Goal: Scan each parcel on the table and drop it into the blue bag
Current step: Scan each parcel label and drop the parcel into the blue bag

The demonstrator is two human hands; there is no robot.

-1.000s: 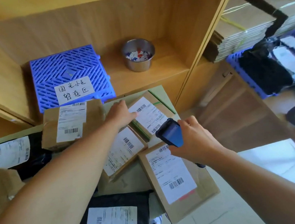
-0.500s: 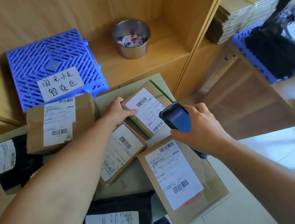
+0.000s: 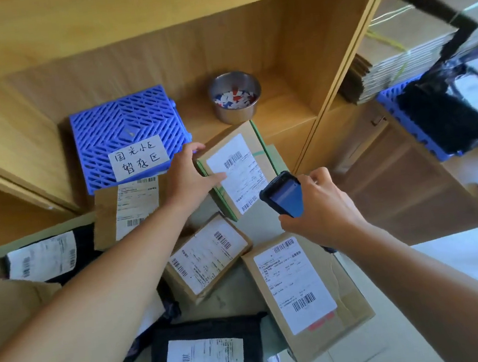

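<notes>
My left hand (image 3: 189,174) grips the left edge of a small brown box with green tape (image 3: 237,170), lifted and tilted with its white label facing me. My right hand (image 3: 321,209) holds a handheld scanner (image 3: 284,194) with a blue screen just below and right of that label. On the table (image 3: 236,299) lie other parcels: a brown box (image 3: 208,255) in the middle, a larger brown box (image 3: 305,291) overhanging the front right edge, a brown box (image 3: 128,208) at the back, and black mailer bags (image 3: 204,360) (image 3: 46,260). No blue bag is in view.
Behind the table a wooden shelf holds a blue plastic grid (image 3: 127,135) with a handwritten label and a steel bowl (image 3: 235,97) of paper scraps. To the right are stacked flat cardboard (image 3: 397,51), a blue crate (image 3: 426,123) with black bags, and tiled floor (image 3: 470,265).
My left hand has lifted the green-taped box off the table and tilted it up toward the shelf. My right hand with the scanner has stayed close beneath the box's label.
</notes>
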